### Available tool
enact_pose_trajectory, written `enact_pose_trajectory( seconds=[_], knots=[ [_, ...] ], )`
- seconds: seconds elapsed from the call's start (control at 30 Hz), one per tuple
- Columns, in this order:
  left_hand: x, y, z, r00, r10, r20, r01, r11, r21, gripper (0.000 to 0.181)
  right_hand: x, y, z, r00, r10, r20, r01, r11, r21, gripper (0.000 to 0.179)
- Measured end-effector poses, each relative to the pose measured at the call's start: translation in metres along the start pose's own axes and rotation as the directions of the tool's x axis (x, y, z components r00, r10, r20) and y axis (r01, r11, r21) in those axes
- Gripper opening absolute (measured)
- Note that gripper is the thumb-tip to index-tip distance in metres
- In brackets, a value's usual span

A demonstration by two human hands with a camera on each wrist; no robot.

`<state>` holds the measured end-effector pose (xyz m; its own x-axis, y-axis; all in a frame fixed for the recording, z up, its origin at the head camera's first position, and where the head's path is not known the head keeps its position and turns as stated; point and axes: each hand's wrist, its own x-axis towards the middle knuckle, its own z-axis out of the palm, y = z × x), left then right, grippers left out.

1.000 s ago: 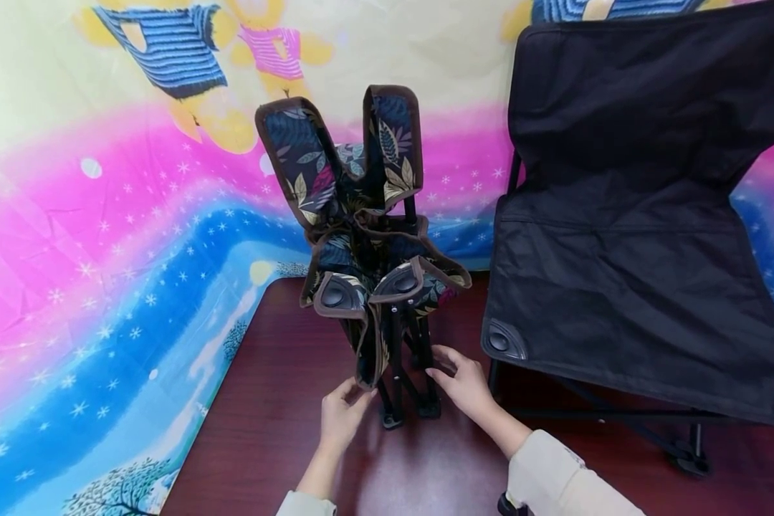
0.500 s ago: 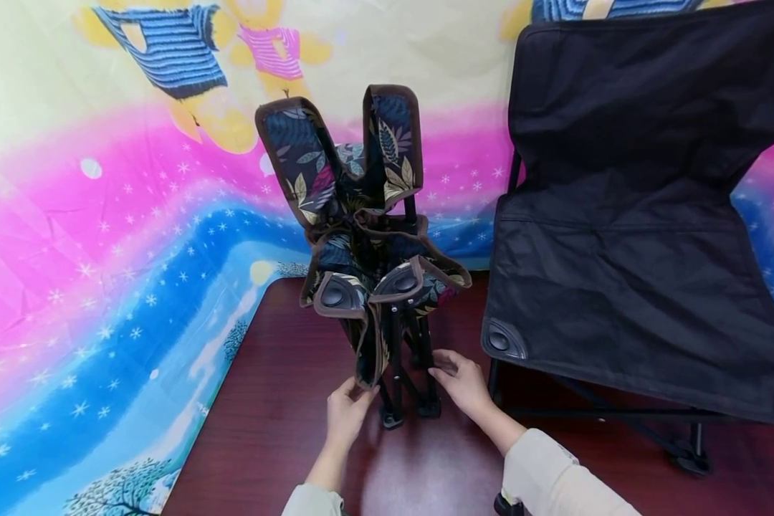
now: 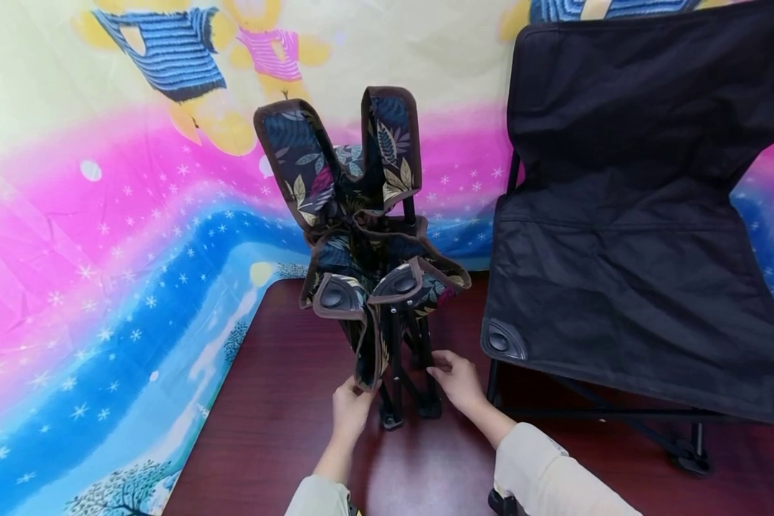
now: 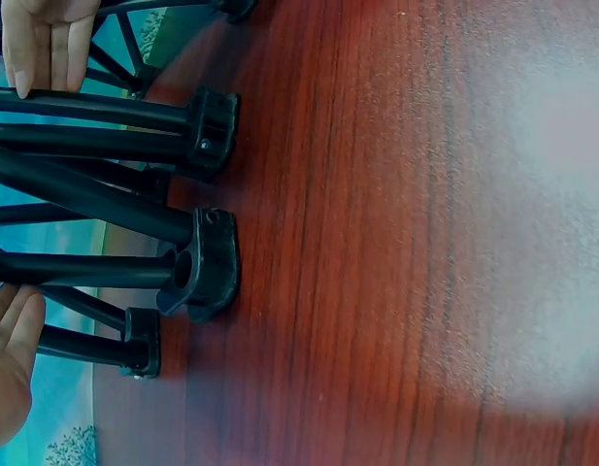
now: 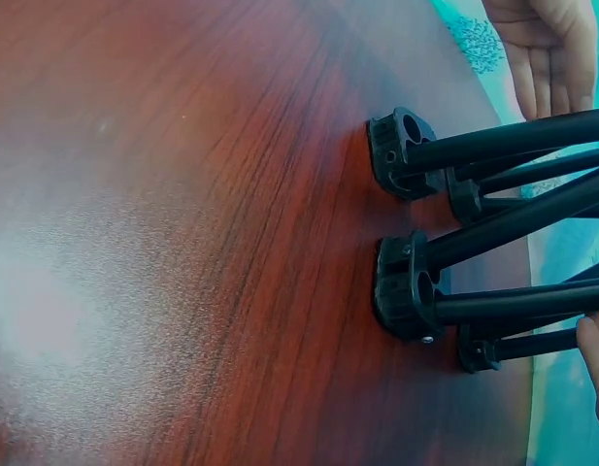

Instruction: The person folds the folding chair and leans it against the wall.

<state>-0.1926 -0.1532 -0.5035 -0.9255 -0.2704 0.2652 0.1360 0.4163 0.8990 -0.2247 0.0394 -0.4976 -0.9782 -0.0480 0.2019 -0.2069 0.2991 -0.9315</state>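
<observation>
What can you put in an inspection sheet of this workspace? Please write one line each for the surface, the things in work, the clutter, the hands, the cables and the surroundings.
Surface: table, reddish brown, wood grain, light glare in front
Things in work: patterned chair, mostly folded, standing on its feet
Clutter: black chair, unfolded, to the person's right
Hands: left hand at one leg, right hand at another leg; firmness of grip unclear
Cables: nothing seen
Surroundings: printed backdrop with snowflakes, behind the table
</observation>
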Motion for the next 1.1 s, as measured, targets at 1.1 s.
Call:
enact_pose_trajectory(
  seconds=[1.1],
  knots=[
    [0.016, 0.001, 0.009, 0.992, 0.105, -0.073, -0.08, 0.953, 0.293, 0.016, 0.007, 0.002, 0.016, 0.978, -0.184, -0.096, 0.167, 0.972, -0.164, 0.012]
  ],
)
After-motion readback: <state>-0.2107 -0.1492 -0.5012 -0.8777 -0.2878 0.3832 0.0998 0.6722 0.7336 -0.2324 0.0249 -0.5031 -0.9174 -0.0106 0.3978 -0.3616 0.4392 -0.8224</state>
